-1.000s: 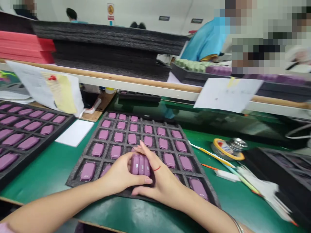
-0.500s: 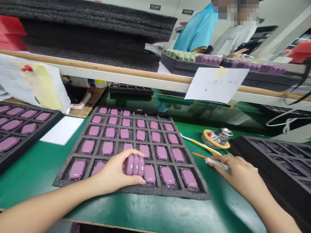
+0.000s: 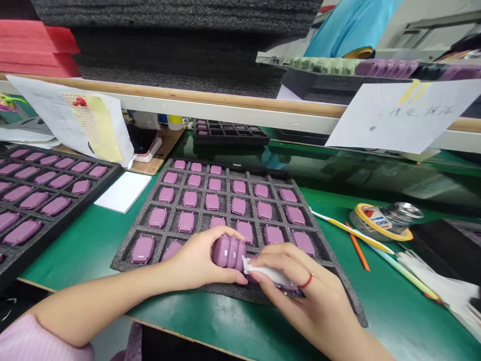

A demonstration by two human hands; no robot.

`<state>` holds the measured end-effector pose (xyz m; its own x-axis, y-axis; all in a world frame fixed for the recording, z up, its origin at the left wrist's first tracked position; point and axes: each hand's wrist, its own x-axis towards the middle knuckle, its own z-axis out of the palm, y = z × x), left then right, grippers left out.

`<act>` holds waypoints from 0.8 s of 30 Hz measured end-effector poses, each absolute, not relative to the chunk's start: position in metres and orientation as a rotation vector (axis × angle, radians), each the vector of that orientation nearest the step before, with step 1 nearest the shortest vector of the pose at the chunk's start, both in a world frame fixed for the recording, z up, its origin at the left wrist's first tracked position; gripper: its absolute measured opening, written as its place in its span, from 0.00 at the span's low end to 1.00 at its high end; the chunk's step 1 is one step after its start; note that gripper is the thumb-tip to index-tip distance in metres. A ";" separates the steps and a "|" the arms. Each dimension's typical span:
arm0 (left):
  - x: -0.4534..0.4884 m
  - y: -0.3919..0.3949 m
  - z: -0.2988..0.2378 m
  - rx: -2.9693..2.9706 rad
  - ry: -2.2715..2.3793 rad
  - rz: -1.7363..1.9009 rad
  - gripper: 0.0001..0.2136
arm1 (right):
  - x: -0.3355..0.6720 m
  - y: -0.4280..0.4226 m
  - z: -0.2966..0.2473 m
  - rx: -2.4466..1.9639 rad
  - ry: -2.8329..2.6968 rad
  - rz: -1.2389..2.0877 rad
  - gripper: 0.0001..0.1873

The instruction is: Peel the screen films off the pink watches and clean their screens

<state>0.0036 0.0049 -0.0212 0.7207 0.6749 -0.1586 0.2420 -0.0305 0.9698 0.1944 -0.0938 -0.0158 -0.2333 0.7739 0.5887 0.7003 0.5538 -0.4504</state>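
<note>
A dark foam tray lies in front of me on the green table, its pockets filled with several purple plastic cases. My left hand is closed round a stack of three purple cases, held on edge over the tray's near row. My right hand pinches a small white cloth and presses its tip against the right end of the stack. A red band is on one right finger.
A second tray of purple cases sits at the left, with a white pad beside it. Right of the tray lie an orange pencil, a yellow-white stick, a tape roll with a metal tin and white wipes. A shelf rail runs above.
My right hand picked up the white cloth from the table on the right and brought it back to the stack of cases. The left hand kept its hold on the stack.
</note>
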 end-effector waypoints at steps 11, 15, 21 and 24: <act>0.008 0.006 -0.029 1.674 0.820 0.382 0.26 | 0.187 -0.081 -0.021 -1.243 -2.067 -0.116 0.06; 0.008 0.010 -0.032 1.795 0.870 0.408 0.24 | 0.182 -0.082 -0.020 -1.291 -2.085 -0.143 0.10; 0.012 0.027 -0.054 1.848 0.980 0.383 0.30 | 0.190 -0.072 -0.024 -1.410 -2.218 -0.240 0.13; 0.010 0.032 -0.075 1.887 0.971 0.528 0.29 | 0.190 -0.072 -0.023 -1.447 -2.336 -0.222 0.14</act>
